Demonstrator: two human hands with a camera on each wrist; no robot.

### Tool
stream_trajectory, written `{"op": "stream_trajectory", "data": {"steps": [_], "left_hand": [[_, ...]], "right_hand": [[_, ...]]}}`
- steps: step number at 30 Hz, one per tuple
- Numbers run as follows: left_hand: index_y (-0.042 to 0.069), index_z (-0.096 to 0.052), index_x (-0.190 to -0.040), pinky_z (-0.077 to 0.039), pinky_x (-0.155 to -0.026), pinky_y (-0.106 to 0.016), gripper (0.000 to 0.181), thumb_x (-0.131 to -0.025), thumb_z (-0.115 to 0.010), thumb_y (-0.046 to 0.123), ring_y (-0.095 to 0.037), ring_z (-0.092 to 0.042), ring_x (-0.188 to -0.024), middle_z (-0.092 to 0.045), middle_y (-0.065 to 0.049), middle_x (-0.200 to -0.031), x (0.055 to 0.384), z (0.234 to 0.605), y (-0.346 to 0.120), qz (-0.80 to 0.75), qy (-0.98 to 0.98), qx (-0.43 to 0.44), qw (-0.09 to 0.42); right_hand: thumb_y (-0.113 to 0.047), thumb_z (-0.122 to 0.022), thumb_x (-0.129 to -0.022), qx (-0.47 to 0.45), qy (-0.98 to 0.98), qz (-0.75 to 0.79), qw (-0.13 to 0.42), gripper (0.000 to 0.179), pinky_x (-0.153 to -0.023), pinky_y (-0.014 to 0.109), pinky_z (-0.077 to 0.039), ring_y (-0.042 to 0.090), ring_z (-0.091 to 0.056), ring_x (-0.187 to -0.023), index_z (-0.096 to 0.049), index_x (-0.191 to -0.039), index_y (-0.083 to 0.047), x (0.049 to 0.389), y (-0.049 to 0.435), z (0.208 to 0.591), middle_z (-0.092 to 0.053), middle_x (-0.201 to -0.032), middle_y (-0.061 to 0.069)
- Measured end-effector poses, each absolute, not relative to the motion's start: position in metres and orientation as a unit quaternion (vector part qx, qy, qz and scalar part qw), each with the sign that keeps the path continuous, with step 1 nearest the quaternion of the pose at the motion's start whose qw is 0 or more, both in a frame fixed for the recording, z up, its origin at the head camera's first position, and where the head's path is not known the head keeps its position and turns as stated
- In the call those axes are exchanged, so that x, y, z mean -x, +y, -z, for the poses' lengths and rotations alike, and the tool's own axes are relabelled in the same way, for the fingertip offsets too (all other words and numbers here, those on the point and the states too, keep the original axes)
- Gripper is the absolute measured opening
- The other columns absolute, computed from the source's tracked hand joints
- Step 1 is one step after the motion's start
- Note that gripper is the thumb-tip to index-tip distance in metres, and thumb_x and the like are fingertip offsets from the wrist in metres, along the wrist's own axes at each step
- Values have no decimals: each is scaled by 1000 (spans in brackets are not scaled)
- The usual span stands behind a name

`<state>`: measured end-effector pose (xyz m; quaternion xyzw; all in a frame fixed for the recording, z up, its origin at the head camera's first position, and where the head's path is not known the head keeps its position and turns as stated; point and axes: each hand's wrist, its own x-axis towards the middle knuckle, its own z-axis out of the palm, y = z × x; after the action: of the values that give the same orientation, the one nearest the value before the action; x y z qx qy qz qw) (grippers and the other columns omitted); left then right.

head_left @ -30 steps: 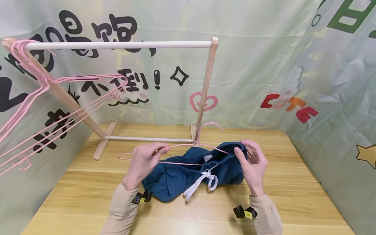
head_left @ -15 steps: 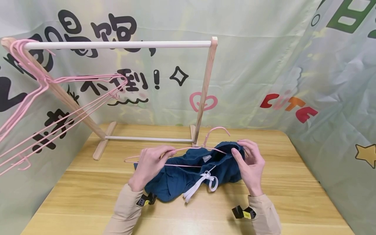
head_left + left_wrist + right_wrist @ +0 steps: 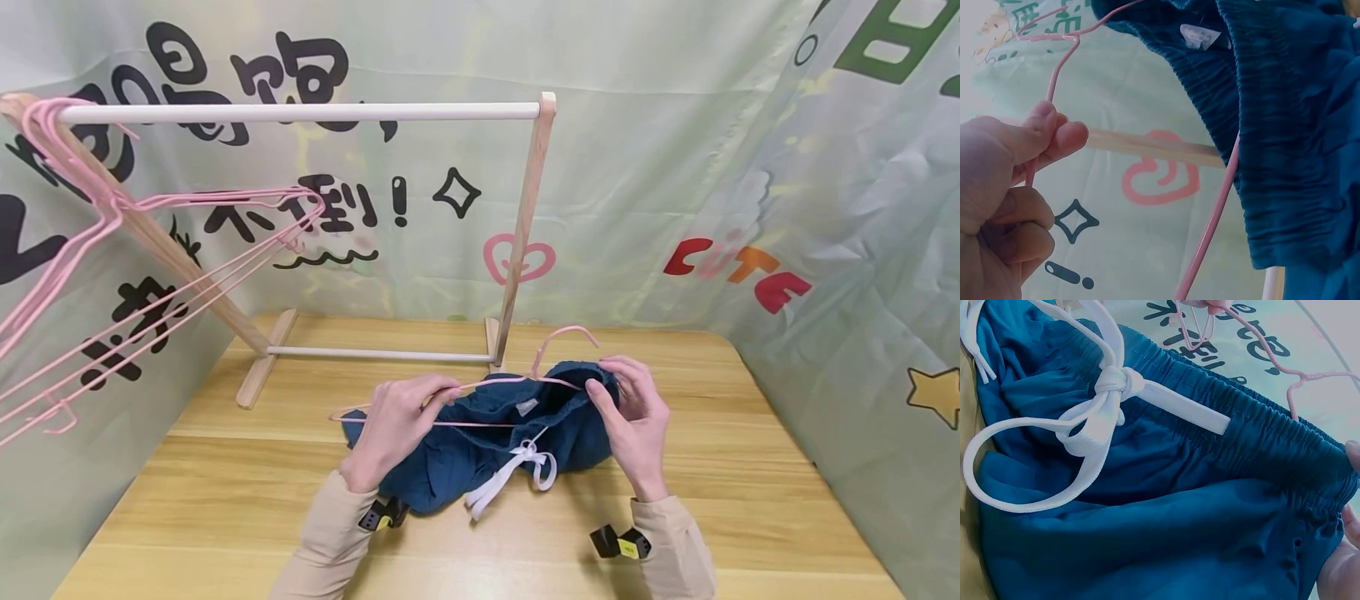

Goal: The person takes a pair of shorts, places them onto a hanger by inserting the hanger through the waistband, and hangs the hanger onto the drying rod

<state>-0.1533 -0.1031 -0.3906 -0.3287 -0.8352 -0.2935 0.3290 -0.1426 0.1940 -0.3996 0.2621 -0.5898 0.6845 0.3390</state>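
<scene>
Dark blue drawstring shorts or trousers (image 3: 435, 467) lie bunched on the table, the elastic waistband facing up and a white cord (image 3: 498, 483) tied in a bow at its front. My left hand (image 3: 401, 421) pinches the upper arm of a pink wire hanger (image 3: 495, 382) between thumb and fingers. The hanger's right end sits inside the waist opening; its left end sticks out past my left hand. At the waistband's right end my right hand (image 3: 633, 421) grips the fabric, thumb in front and fingers behind. A pale label (image 3: 1200, 37) shows inside the waistband in the left wrist view.
A wooden rack with a white top rail (image 3: 330, 113) stands at the back left. Several pink hangers (image 3: 112, 204) hang at its left end. Printed cloth (image 3: 637, 167) surrounds the wooden table (image 3: 750, 467) at the back and sides.
My left hand has moved right, pushing the hanger further into the waistband. The hanger's hook has shifted right too. My right hand has drifted slightly left with the fabric.
</scene>
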Motion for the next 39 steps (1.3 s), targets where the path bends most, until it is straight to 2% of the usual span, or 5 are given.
{"op": "stream_trajectory", "data": {"steps": [8,23,29,36,39], "left_hand": [[13,-77,-100,-44,-56,-14,10,-91,-73,15,-7,-72,-71,-78,4,-91,151,394,-94,308,-833,345,303],[12,-76,-104,-53,-64,-20,12,-94,-70,14,-8,-73,-79,-77,2,-95,146,396,-83,312,-834,352,287],[13,-75,-104,-53,-64,-20,11,-95,-69,14,-8,-73,-79,-77,3,-95,145,398,-81,310,-838,351,280],[11,-76,-103,-53,-63,-22,12,-95,-68,14,-8,-73,-78,-77,2,-95,144,398,-80,307,-843,345,277],[10,-75,-104,-54,-64,-21,12,-96,-68,14,-9,-73,-78,-77,2,-95,144,397,-79,306,-845,342,275]], "right_hand": [[28,-56,-84,-268,-594,-682,333,30,-99,22,-52,16,-66,-110,-56,-114,25,142,192,400,-60,-120,14],[25,-58,-86,-257,-650,-641,316,30,-100,18,-50,11,-65,-113,-61,-115,21,141,189,403,-64,-121,11],[20,-60,-88,-243,-699,-600,303,30,-98,16,-50,7,-65,-112,-65,-118,15,140,190,404,-66,-122,4],[13,-57,-94,-247,-753,-522,315,29,-96,10,-48,-1,-62,-115,-67,-121,9,141,192,404,-66,-118,26],[12,-53,-97,-254,-775,-485,315,30,-97,8,-45,-5,-59,-118,-67,-123,7,142,193,405,-66,-119,27]]}}
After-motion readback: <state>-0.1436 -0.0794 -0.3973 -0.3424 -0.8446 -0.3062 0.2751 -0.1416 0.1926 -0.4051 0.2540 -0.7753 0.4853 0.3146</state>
